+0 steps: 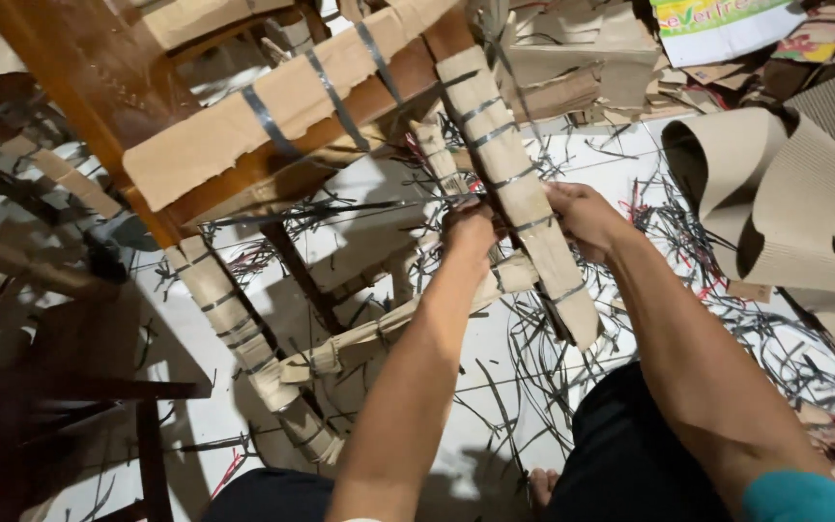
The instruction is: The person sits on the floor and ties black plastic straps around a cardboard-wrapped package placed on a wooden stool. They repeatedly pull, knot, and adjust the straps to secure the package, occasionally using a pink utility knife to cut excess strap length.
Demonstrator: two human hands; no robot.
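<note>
Cardboard-wrapped chair leg (519, 198), banded with dark straps (495, 135), slanting down the middle of the view over a white floor (379, 193) littered with cut strapping. Left hand (471, 230) closed on the leg's left side where a wrapped rung (388, 324) joins it, right hand (582, 217) curled round the right edge; possibly pinching a strap, fingertips hidden. Rolled corrugated card (775, 193) off right, well apart.

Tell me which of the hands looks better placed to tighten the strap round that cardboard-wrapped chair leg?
Probably the right hand: it lies directly on the wrapped chair leg beside a strap. The left hand grips alongside, partly behind the leg.
</note>
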